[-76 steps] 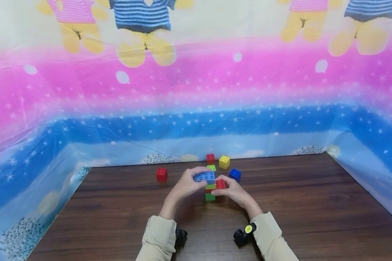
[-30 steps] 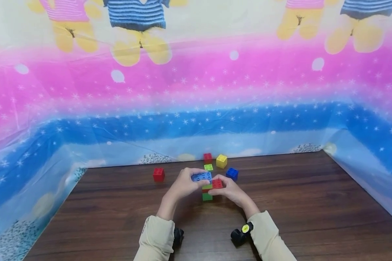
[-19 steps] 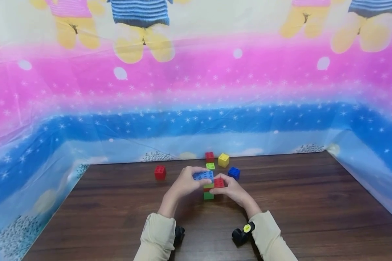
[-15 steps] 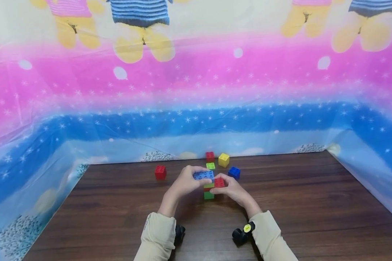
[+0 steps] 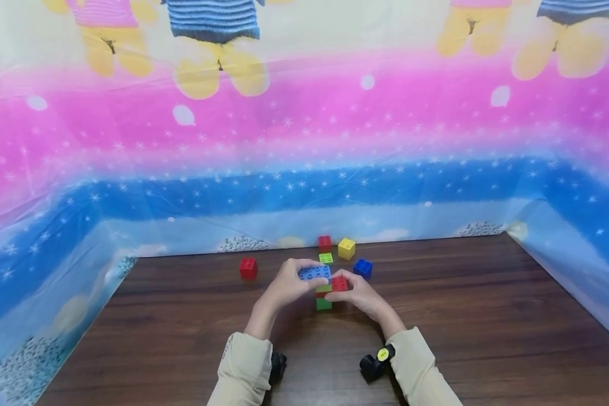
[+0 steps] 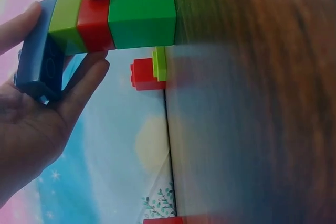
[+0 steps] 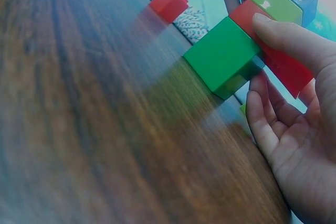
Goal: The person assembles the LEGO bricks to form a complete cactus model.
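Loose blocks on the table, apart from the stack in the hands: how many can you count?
5. Red block far left; red block at the back; yellow block beside it; flat lime block in front; blue block on the right. Hands might hide more.

Five loose bricks: two red [image 5: 248, 268] [image 5: 325, 243], one yellow [image 5: 346, 248], one blue [image 5: 362, 268], one lime [image 5: 326, 258]; one stack [image 5: 324, 288]

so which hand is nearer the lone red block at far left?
Left. The left hand grips the blue brick atop the stack, just right of the lone red block. The right hand holds the stack's far side, farther off.
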`<state>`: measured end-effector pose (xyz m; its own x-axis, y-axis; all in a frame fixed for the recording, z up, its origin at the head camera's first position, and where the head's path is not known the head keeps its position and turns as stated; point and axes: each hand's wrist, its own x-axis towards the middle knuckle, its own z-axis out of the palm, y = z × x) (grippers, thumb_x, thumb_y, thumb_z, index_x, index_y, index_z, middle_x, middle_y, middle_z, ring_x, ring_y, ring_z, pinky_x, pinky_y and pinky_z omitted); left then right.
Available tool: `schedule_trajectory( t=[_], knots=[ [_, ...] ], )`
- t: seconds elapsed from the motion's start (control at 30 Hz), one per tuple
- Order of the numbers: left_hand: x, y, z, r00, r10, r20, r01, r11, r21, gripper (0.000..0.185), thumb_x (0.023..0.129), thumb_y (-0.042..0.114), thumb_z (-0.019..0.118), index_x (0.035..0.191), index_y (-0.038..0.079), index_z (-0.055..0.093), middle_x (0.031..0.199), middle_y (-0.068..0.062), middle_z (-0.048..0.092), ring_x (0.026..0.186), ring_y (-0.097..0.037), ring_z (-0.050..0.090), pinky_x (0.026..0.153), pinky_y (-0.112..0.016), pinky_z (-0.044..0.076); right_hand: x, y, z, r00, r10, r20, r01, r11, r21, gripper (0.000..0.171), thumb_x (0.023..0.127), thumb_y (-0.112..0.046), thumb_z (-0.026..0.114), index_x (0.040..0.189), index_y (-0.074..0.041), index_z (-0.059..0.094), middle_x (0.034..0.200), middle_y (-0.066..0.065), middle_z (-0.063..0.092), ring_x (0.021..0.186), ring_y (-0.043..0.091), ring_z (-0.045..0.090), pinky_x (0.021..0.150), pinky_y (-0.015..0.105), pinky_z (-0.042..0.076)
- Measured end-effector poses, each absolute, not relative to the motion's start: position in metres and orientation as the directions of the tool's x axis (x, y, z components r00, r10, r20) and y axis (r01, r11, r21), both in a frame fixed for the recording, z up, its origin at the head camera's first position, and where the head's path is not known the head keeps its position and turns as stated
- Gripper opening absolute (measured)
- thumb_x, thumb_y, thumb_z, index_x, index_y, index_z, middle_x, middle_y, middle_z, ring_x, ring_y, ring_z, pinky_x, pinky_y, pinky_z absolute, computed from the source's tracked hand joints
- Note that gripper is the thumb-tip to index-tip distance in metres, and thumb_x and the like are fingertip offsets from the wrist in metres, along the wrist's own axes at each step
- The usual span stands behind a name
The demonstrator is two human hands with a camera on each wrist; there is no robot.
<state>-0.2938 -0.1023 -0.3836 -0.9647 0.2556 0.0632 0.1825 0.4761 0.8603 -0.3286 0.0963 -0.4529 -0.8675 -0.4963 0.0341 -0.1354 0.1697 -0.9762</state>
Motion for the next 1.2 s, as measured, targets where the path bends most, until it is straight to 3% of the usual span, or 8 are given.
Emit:
schedule_trajectory(
  t=[0.6,1.2],
  knots=[
    [-0.2982,-0.1099,-0.3847,-0.96,0.272,0.062,0.19,0.475,0.859,0.046,0.079,0.039,0.072,0.118,0.018,0.063,0.114,-0.008,0.06,0.094,-0.019,0.055,0.079,-0.03,0.051,-0.3296,0.0933,-0.4495,-0.867,-0.496,0.043,-0.148,0.174,-0.974,0.032,0.081,-0.027,0.071,0.105,-0.013,0.054,0.095,-0.005,0.066,0.095,0.016,0.06,0.089,0.031,0.046],
    [-0.2953,-0.1076,-0.3828,-0.938,0.332,0.1,0.258,0.478,0.839,0.041,0.08,0.027,0.073,0.118,0.017,0.062,0.11,-0.007,0.062,0.091,-0.017,0.057,0.081,-0.031,0.052,-0.3299,0.0949,-0.4554,-0.867,-0.496,0.045,-0.136,0.149,-0.98,0.031,0.081,-0.024,0.072,0.102,-0.013,0.054,0.088,-0.007,0.065,0.091,0.016,0.059,0.088,0.032,0.044]
  ],
)
